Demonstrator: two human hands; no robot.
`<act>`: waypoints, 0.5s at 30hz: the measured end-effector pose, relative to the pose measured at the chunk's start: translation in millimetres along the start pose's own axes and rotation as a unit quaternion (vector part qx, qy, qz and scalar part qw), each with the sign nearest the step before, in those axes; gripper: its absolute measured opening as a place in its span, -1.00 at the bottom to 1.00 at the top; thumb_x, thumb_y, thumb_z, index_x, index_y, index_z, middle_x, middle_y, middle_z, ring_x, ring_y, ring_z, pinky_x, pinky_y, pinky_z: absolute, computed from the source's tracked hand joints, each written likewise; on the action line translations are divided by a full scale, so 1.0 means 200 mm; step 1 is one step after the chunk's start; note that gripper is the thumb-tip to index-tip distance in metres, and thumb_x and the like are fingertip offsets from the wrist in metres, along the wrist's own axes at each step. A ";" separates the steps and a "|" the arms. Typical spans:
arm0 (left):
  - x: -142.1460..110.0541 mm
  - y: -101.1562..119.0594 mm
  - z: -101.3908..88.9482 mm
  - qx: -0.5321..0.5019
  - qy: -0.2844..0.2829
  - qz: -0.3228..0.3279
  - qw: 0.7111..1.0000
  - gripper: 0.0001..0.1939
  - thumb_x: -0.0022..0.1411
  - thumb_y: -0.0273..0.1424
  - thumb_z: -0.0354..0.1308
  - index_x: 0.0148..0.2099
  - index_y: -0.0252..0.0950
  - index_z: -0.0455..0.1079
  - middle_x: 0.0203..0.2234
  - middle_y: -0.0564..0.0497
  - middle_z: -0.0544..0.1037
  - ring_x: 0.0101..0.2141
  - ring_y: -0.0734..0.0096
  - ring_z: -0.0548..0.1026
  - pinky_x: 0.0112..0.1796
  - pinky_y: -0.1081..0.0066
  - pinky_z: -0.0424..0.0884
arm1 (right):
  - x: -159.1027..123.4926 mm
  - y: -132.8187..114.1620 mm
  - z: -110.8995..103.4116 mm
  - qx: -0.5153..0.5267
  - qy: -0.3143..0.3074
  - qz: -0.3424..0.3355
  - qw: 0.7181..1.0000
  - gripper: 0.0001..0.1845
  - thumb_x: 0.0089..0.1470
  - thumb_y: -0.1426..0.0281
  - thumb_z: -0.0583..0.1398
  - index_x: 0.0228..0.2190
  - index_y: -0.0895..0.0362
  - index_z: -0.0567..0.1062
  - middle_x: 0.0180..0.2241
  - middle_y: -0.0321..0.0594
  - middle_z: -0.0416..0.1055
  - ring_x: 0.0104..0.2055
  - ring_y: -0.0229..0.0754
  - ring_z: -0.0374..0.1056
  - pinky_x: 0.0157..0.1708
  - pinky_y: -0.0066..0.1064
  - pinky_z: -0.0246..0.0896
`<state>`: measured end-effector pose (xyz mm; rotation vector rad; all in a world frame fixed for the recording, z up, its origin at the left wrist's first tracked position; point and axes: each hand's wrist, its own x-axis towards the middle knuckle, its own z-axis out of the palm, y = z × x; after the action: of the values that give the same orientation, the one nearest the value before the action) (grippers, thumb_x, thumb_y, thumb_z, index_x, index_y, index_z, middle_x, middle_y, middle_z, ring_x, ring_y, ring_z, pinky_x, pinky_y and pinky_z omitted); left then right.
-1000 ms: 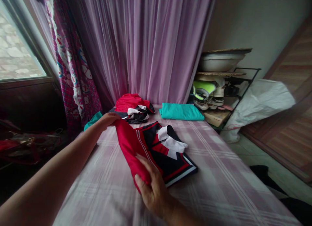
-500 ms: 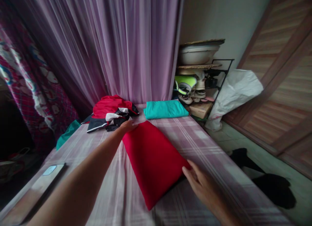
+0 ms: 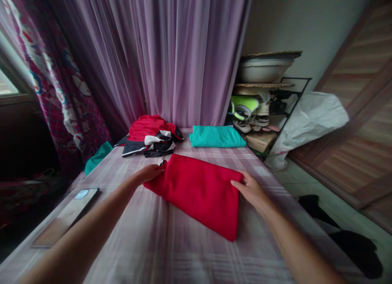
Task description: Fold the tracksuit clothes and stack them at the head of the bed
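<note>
A folded red garment [image 3: 200,194] lies turned at an angle in front of me, on the checked bedsheet [image 3: 147,243]. My left hand [image 3: 151,172] grips its left end, where a small dark and white bit of trim shows. At the upper right corner, my right hand [image 3: 247,186] pinches the cloth between thumb and fingers. Beyond it, a folded teal garment [image 3: 217,136] rests near the far edge. Left of that is a loose heap of red, black and white clothing [image 3: 150,131].
A phone [image 3: 65,218] lies at the left. Another teal cloth [image 3: 98,156] hangs by the left edge. Purple curtains [image 3: 183,51] close off the back. On the right stand a shoe rack [image 3: 294,108], a white sack [image 3: 312,120] and dark cloth on the floor [image 3: 352,243].
The red garment has swung round from lengthwise to crosswise. My right hand has moved up and away from me with its corner; my left hand has come slightly nearer. The view has shifted left.
</note>
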<state>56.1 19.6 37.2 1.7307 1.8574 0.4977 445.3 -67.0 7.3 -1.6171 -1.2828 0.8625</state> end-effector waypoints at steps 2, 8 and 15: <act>-0.17 -0.10 -0.03 0.016 -0.038 -0.012 0.999 -0.67 -0.01 -0.06 0.27 -0.55 -0.20 0.43 -0.62 0.02 0.52 -0.48 0.24 0.52 -0.45 0.39 0.34 | 0.11 -0.03 0.03 -0.043 0.007 0.018 0.999 -0.36 0.05 0.35 0.16 0.17 0.23 0.30 -0.11 0.00 0.56 -0.15 -0.06 0.51 -0.13 -0.27 0.38; -0.36 -0.14 -0.09 0.092 0.031 -0.009 0.995 -0.59 0.15 -0.01 0.13 -0.17 -0.19 0.54 -0.28 -0.08 0.64 -0.23 0.16 0.58 -0.30 0.38 0.39 | 0.13 -0.15 0.16 -0.335 0.002 0.037 0.941 -0.38 0.26 0.15 0.02 0.18 0.29 0.33 0.04 0.22 0.46 0.07 0.13 0.41 0.05 -0.10 0.24; -0.20 0.04 -0.01 0.097 0.021 0.004 0.995 -0.64 0.14 -0.06 0.13 -0.46 -0.22 0.52 -0.48 -0.06 0.63 -0.32 0.16 0.58 -0.34 0.39 0.35 | 0.06 -0.16 0.16 -0.300 0.048 0.036 0.952 -0.41 0.27 0.19 0.00 0.21 0.22 0.32 0.10 0.08 0.44 0.12 0.04 0.39 0.09 -0.20 0.24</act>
<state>62.4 -18.6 49.4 1.8665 1.9852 0.3679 407.1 -46.4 25.5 -2.1561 -1.5132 0.4399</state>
